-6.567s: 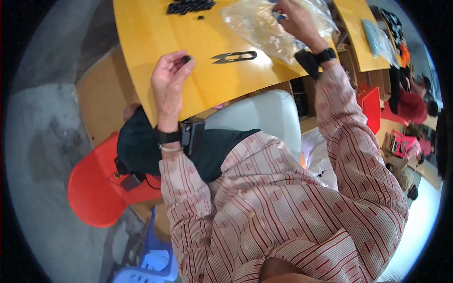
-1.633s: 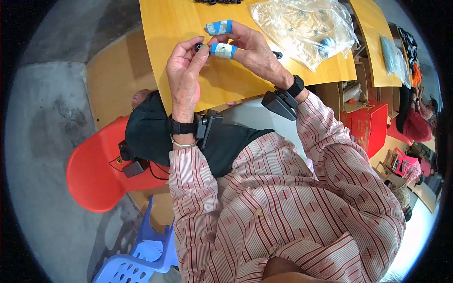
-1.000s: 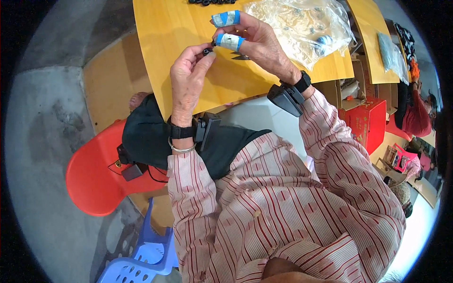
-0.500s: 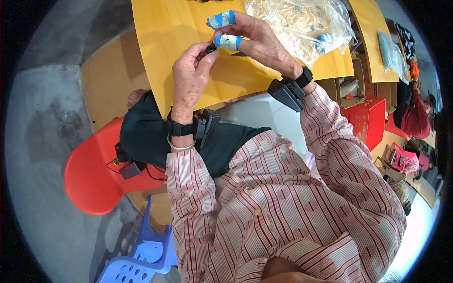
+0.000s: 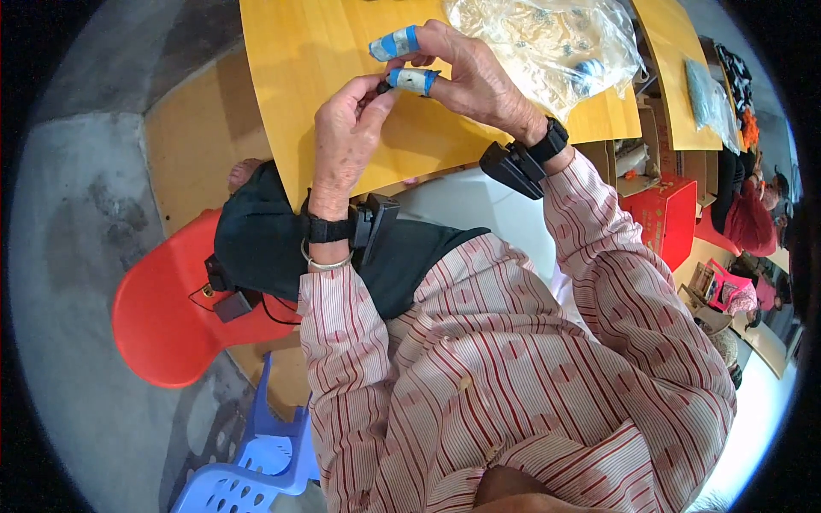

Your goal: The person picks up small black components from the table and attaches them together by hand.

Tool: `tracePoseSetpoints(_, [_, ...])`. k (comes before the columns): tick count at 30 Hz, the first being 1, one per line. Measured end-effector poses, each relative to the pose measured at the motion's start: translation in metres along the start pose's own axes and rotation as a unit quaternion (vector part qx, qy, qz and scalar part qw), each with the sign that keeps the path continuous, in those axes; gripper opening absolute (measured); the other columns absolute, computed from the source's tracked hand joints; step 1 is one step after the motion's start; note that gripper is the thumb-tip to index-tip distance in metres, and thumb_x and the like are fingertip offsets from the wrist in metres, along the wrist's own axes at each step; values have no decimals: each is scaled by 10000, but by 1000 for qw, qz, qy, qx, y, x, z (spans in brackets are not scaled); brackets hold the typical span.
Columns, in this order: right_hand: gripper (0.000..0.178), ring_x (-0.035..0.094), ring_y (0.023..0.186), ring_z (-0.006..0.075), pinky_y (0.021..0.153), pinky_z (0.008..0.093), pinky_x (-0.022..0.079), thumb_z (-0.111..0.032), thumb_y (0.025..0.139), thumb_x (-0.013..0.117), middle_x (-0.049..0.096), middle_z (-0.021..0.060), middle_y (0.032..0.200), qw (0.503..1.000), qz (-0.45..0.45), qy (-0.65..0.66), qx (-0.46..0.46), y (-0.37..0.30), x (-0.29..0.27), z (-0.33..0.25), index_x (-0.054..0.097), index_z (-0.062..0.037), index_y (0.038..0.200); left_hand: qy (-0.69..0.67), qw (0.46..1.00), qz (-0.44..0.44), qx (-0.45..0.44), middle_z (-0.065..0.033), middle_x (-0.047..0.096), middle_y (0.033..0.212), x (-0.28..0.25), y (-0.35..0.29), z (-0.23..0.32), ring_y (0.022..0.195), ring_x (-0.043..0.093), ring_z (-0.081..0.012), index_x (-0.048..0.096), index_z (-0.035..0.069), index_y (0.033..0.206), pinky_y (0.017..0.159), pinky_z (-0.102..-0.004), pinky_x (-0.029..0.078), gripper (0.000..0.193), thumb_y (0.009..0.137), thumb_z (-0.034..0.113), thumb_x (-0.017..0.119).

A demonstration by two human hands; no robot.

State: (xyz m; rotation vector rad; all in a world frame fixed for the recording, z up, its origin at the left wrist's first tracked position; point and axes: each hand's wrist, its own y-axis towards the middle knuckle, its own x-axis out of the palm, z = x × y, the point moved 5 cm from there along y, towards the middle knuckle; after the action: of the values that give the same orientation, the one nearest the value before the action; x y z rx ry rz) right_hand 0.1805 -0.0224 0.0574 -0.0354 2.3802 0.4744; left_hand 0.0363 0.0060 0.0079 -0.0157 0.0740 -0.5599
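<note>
While your left hand [image 5: 345,137] is pinching a small black piece [image 5: 384,87] between thumb and fingertips, your right hand [image 5: 479,81] is holding its thumb, wrapped in blue-and-white tape [image 5: 411,81], against or just beside that piece; whether it is gripping anything, I cannot tell. Your right forefinger, also taped, is pointing left, farther out than the thumb. Both hands are hovering over a yellow table [image 5: 312,56], with the piece sitting between them. Far right, a clear plastic bag [image 5: 556,51] is lying on the tabletop. Black devices [image 5: 374,229] are sitting on your wrists. To the left, a red chair [image 5: 162,303] is standing, with a blue plastic chair [image 5: 278,449] standing nearer; a red box [image 5: 665,218] is resting to the right.
</note>
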Motion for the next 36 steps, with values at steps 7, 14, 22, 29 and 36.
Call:
tracePoseSetpoints(7, [219,619,816,239,708,308,513,-97,791,675,564,85,868,995,3,-72,-67,2,-6,-9,611,-62,997,-32,999,-17,-11,-58,641,867,2,0,-3,762,561,-95,594,-48,1076,706,-237,460,272,860,117,586])
tracePoseSetpoints(14, [220,601,792,229,687,324,497,-86,787,674,562,81,854,997,6,-45,-57,0,-4,-6,609,-59,995,-24,999,-25,-14,-48,626,839,2,0,-6,741,554,-99,596,-41,1073,696,-240,457,275,860,131,584])
tracePoseSetpoints(22, [280,574,879,248,752,339,498,-56,781,636,619,64,882,998,-15,-48,-41,-1,-2,-9,579,-76,1054,-9,999,-28,-14,-43,614,820,2,0,-7,736,543,-99,588,-29,1093,693,-240,451,281,859,125,569])
tracePoseSetpoints(29, [283,563,871,253,741,346,494,-13,735,636,612,61,863,997,-2,-60,-44,-1,-2,-14,604,-76,1008,3,999,-39,-31,-39,600,824,1,-2,-7,756,524,-98,590,-25,1111,711,-247,439,307,872,159,539])
tracePoseSetpoints(36, [291,560,879,262,753,348,489,-35,727,646,599,81,876,996,-21,-63,-66,-6,-3,-10,599,-68,1012,-33,998,-35,-38,-25,605,863,2,-2,2,800,521,-91,596,-35,1104,756,-232,424,299,866,135,532])
